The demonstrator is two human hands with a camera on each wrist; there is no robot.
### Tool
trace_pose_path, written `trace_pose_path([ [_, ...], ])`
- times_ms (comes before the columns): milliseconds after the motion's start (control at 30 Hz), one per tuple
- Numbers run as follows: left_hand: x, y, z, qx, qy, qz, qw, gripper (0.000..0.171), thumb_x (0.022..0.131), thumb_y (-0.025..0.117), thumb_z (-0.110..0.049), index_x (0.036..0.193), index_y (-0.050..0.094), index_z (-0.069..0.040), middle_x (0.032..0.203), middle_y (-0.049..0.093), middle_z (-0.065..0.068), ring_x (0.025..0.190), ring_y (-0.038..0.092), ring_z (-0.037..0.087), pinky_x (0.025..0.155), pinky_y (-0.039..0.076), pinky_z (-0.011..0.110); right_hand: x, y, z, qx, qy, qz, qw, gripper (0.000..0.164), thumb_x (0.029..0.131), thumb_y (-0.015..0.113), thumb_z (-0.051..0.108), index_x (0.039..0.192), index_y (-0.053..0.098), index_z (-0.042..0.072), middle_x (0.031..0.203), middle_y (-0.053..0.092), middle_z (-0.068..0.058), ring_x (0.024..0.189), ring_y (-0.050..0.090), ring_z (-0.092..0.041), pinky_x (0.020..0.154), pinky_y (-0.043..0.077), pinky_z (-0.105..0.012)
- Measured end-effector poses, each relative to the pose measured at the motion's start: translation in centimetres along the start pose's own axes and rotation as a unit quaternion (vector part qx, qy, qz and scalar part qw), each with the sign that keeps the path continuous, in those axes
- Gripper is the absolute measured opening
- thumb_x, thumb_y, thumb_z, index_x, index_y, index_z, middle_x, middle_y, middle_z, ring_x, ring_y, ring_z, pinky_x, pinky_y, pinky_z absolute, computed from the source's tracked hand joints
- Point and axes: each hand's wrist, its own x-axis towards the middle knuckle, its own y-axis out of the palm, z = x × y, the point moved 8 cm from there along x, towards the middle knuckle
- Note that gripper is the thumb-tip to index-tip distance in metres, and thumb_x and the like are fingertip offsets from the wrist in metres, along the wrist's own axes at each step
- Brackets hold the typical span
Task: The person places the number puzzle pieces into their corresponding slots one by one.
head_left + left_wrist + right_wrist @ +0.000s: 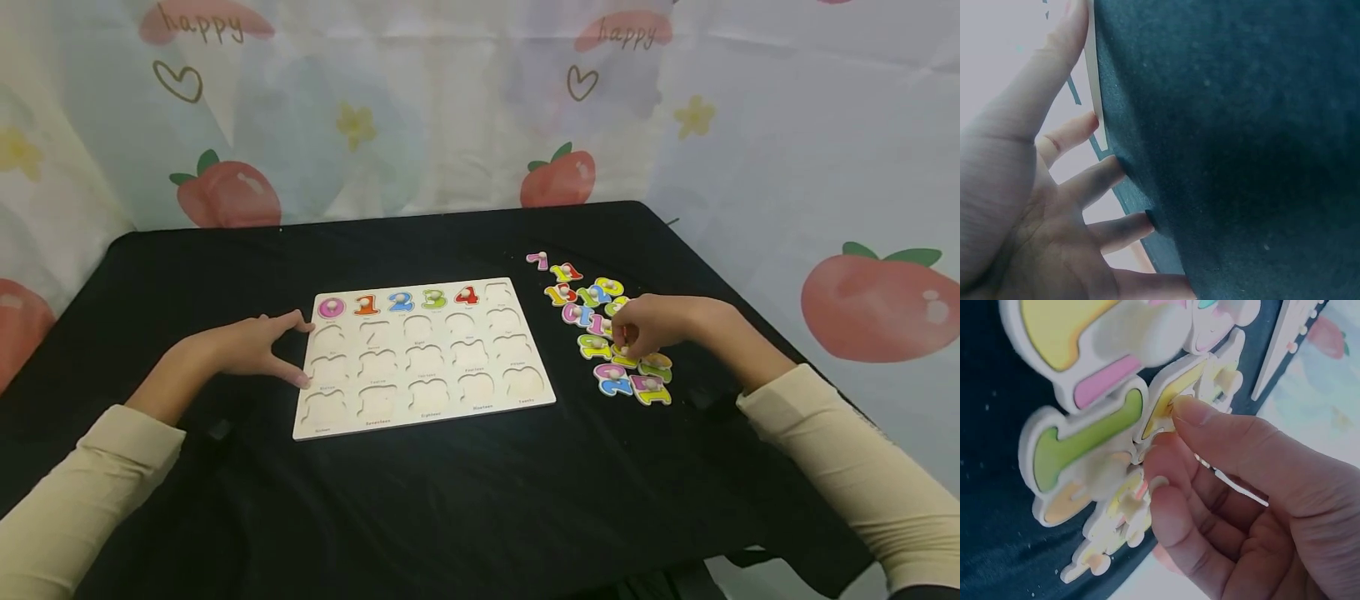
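A pale wooden number board point(390, 421) lies on the black cloth, with 0 to 4 seated in its top row. At its left edge my left hand point(251, 346) spreads thumb and fingers, the tips touching the edge. In the left wrist view the thumb point(1054, 56) rests along the board's side. Over a cluster of loose number pieces to the right, my right hand point(648, 325) has its fingers curled. Its thumb and forefinger pinch at a yellow number piece point(1163, 403); its knob is mostly hidden. Close by lies a green-and-orange number piece point(1088, 440).
More knobbed pieces trail toward the back of the table, ending with a pink 7 point(537, 261). The black cloth point(465, 500) covers the table. A printed curtain point(450, 108) with peaches and hearts hangs behind it.
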Motion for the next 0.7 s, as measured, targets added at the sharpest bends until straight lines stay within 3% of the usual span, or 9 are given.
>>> trace_pose_path([
  [367, 0.0, -0.7, 0.2, 0.014, 0.003, 0.005, 0.9999, 0.102, 0.061, 0.072, -0.068, 0.136, 0.037, -0.008, 0.127, 0.045, 0.033, 0.106, 0.046, 0.045, 0.08, 0.043, 0.059, -0.1, -2.4, 0.6, -0.021, 0.007, -0.044, 0.999, 0.008, 0.086, 0.066, 0.015, 0.085, 0.061, 0.009, 0.076, 0.051, 0.0, 0.066, 0.05, -0.014, 0.06, 0.043, -0.032],
  [700, -0.1, 0.0, 0.1, 0.011, 0.001, 0.013, 0.9999, 0.103, 0.062, 0.071, -0.069, 0.137, 0.036, -0.007, 0.128, 0.043, 0.034, 0.107, 0.044, 0.046, 0.082, 0.041, 0.061, 1.4, -2.7, 3.0, -0.043, -0.038, -0.067, 0.996, 0.015, 0.091, 0.062, 0.021, 0.082, 0.058, 0.009, 0.072, 0.052, 0.002, 0.06, 0.048, -0.012, 0.058, 0.042, -0.031],
])
